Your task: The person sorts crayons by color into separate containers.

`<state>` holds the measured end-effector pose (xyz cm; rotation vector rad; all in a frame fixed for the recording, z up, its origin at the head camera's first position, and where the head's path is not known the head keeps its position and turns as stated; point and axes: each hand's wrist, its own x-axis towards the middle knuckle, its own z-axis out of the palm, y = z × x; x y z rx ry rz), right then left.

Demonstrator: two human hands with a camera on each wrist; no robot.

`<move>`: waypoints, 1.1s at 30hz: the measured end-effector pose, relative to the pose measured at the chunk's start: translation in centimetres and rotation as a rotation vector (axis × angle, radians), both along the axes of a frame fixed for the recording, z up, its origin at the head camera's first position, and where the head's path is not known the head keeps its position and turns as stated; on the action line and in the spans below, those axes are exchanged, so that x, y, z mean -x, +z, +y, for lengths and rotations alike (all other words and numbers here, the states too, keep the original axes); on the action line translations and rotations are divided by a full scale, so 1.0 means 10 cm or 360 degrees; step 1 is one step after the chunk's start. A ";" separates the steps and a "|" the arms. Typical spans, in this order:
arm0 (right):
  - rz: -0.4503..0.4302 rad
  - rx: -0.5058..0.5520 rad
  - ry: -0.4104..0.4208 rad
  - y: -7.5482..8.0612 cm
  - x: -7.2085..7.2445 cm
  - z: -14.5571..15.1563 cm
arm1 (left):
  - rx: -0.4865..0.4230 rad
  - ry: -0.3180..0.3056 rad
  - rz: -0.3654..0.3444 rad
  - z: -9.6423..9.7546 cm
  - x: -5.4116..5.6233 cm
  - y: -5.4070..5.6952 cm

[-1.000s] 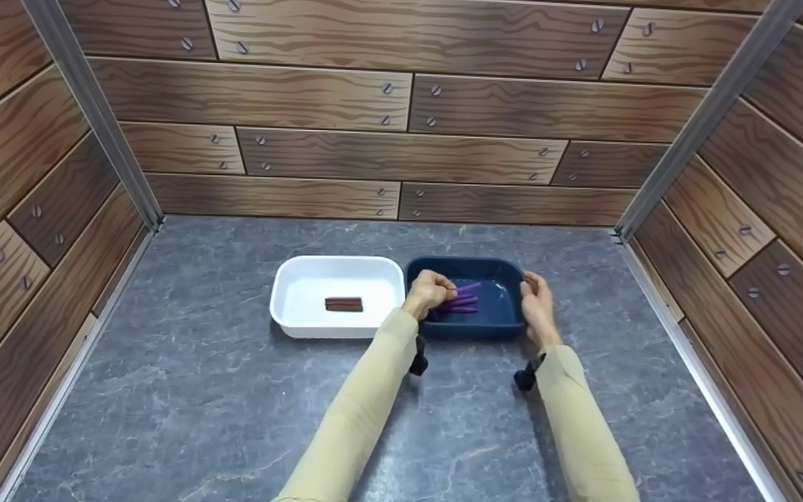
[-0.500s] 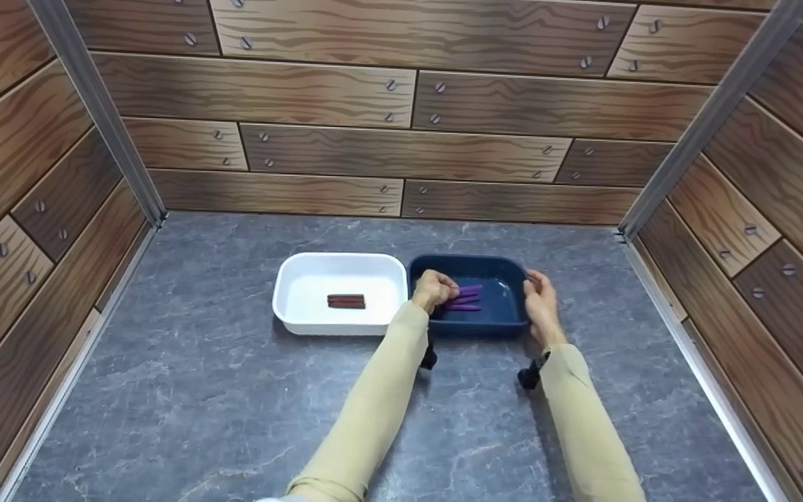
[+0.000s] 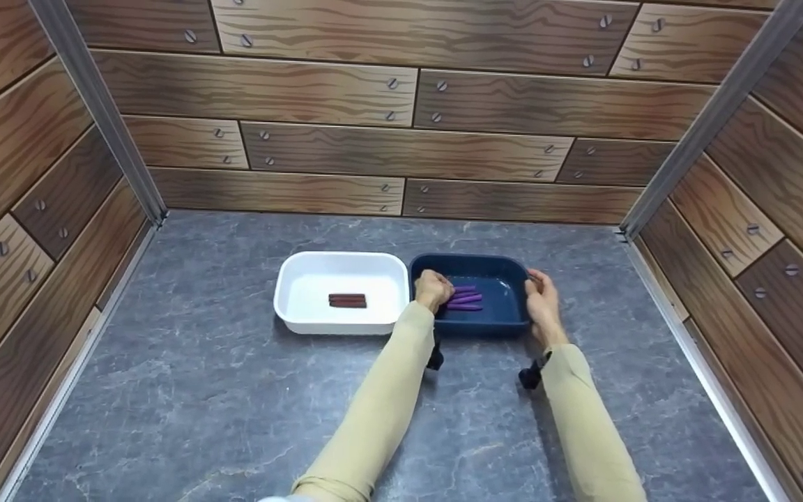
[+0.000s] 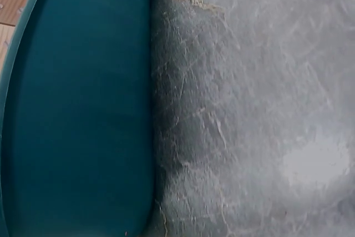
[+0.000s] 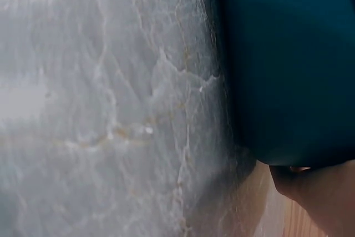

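My left hand [image 3: 433, 288] reaches over the left side of a navy tray [image 3: 471, 328], its fingers curled at the left ends of several slim purple sticks [image 3: 466, 298]. Thumb and fingers pinch the rearmost stick; its held end is hidden by the hand. The sticks lie roughly side by side on the tray's floor. At the tray's right side, my right hand [image 3: 543, 305] holds the wall, thumb near the rim. The right wrist view shows part of that hand [image 5: 324, 198] against the tray's corner [image 5: 294, 81]; in the left wrist view only the tray's outer wall [image 4: 83, 109] shows.
A white tray [image 3: 342, 328] stands close to the navy tray's left, with a few dark reddish-brown sticks [image 3: 347, 300] lying together inside. Both rest on a grey marbled surface [image 3: 185, 390]. Wood-patterned panels [image 3: 401, 150] enclose the back and sides.
The rear purple stick, tilted a second ago, now lies more level with the others, and my left fingers have shifted slightly. My right hand stays on the tray; the head view has tilted slightly.
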<state>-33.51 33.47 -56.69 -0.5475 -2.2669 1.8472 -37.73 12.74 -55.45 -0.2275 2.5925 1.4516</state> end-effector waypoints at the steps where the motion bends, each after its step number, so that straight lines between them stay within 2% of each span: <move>1: 0.0003 -0.0001 -0.0005 0.00 0.00 0.00 | 0.0031 -0.0002 -0.0003 0.00 0.00 0.01; 5: 0.0026 -0.0001 0.0003 -0.01 0.02 -0.01 | 0.0110 -0.0045 -0.0005 -0.01 -0.01 0.02; 10: 0.0036 -0.0011 0.0026 -0.02 0.04 -0.01 | 0.0106 -0.0121 -0.0002 -0.03 -0.02 0.02; 15: 0.0026 0.0001 0.0033 -0.04 0.04 0.00 | 0.0077 -0.0163 0.0081 -0.06 -0.04 0.02; 18: 0.0010 0.0013 0.0037 -0.05 0.04 0.00 | -0.0022 -0.0198 0.0134 -0.09 -0.07 0.04; 25: 0.0021 -0.0009 0.0041 0.00 0.05 0.06 | -0.0451 -0.0314 0.0216 -0.17 -0.21 0.20; 29: 0.0024 -0.0003 0.0010 0.00 0.04 0.09 | -0.0507 -0.0434 0.0353 -0.28 -0.34 0.27; 33: 0.0032 -0.0031 0.0000 -0.01 0.03 0.08 | -0.0551 -0.0523 0.0444 -0.46 -0.45 0.28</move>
